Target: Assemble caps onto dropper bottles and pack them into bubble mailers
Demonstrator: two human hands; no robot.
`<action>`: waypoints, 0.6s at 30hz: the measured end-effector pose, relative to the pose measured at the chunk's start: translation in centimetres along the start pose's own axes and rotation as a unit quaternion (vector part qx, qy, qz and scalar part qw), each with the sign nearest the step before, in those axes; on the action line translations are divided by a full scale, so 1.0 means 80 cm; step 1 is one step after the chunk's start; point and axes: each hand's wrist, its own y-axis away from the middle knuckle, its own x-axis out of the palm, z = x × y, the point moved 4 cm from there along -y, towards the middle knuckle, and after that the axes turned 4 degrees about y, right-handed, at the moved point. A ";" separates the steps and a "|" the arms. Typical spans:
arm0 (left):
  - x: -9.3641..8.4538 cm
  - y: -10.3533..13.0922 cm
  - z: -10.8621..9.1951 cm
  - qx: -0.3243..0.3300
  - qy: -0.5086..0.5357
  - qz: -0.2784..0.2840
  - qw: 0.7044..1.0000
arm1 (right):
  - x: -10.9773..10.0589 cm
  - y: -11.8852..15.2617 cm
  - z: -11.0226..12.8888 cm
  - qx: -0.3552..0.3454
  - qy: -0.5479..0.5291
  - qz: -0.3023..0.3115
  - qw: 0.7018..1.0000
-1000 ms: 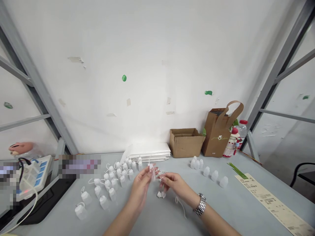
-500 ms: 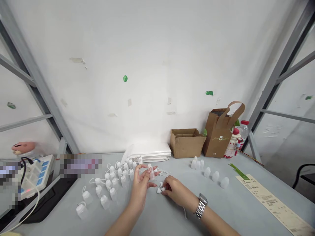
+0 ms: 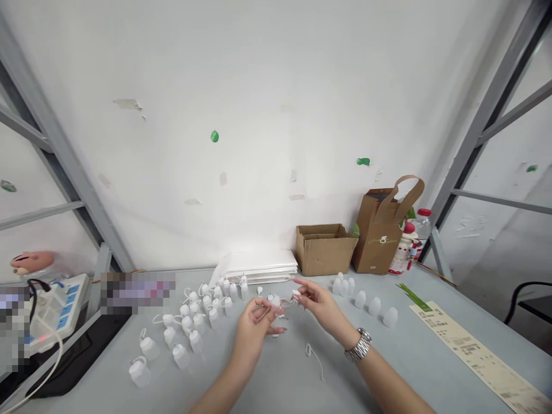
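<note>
My left hand (image 3: 257,323) is closed round a small translucent white bottle (image 3: 275,301), partly covered by the fingers. To its right, my right hand (image 3: 317,305) pinches a small white cap (image 3: 295,294) with a thin white cord running toward the bottle. Whether cap and bottle touch cannot be made out. Below the hands a loose white cord (image 3: 316,361) with a looped end lies on the grey table (image 3: 284,385). Left of my left hand stand several small white bottles (image 3: 181,356) with caps and cord loops. Several bottles without caps (image 3: 374,306) stand to the right.
White flat packages (image 3: 259,267) lie against the wall beside an open cardboard box (image 3: 326,257) and a brown paper bag (image 3: 375,244). A printed paper strip (image 3: 470,348) lies on the right. On the left are a power strip (image 3: 64,310) and a black pad (image 3: 81,356).
My right hand has risen from the small white pieces on the table and now holds a cap with cord near the bottle. My left hand has shifted slightly right. The loose cord is uncovered.
</note>
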 end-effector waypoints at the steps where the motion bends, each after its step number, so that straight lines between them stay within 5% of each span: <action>1: 0.002 0.000 0.004 -0.005 -0.006 0.010 1.000 | 0.001 0.000 0.003 0.006 -0.036 0.001 0.999; 7: 0.008 0.001 0.015 -0.022 -0.023 0.051 0.998 | 0.019 0.009 0.014 0.033 -0.156 0.053 0.986; 18: 0.011 0.006 0.014 -0.021 -0.050 0.061 0.997 | 0.011 0.007 0.007 -0.057 0.032 0.069 0.996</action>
